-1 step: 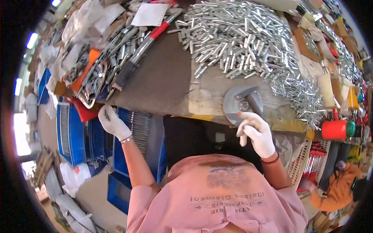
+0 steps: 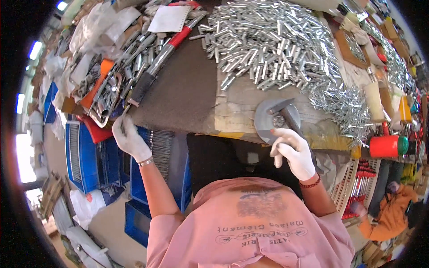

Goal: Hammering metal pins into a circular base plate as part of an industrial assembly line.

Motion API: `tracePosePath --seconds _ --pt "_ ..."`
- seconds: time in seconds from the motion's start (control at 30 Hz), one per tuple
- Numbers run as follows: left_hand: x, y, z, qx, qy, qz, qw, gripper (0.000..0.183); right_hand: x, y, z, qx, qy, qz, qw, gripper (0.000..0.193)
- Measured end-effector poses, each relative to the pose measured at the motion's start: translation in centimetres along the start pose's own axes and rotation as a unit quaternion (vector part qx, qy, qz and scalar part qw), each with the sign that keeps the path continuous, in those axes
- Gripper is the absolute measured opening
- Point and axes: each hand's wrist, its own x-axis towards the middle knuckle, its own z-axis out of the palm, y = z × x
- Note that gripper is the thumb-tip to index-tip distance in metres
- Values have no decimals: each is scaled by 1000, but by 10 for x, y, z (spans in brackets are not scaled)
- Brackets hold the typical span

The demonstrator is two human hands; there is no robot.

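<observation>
My left hand (image 2: 130, 138), in a white glove, is at the table edge by the pile of metal tools. Its thumb and fingers are pinched at the end of a thin metal piece; what they hold is too small to make out. My right hand (image 2: 292, 154), gloved too, hovers palm inward by the front edge, fingers loosely bent and apart, one fingertip bare. Nothing shows in it. Just beyond lies a round grey metal plate (image 2: 263, 117) with a hammer (image 2: 291, 119) across it, its handle partly hidden behind my right hand. Small metal parts (image 2: 278, 121) sit on the plate.
A large heap of silver metal tubes (image 2: 272, 49) covers the far table, with thinner pins (image 2: 346, 109) at its right. A black-and-red bar tool (image 2: 156, 64) lies left. Blue bins (image 2: 140, 178) of rods stand below. A red cylinder (image 2: 383, 146) and a person in orange (image 2: 389, 214) are right.
My left hand has shifted slightly up toward the tool pile, its fingertips now at a thin metal end. The right hand has hardly moved.
</observation>
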Motion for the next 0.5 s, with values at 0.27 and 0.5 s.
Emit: tracePosePath --seconds 0.27,0.5 --pt "-85 150 137 135 -443 268 845 15 -9 -7 -11 5 -43 -14 999 40" --pt "-93 147 160 245 -469 305 792 13 -37 -31 -32 -74 -87 -10 993 34"
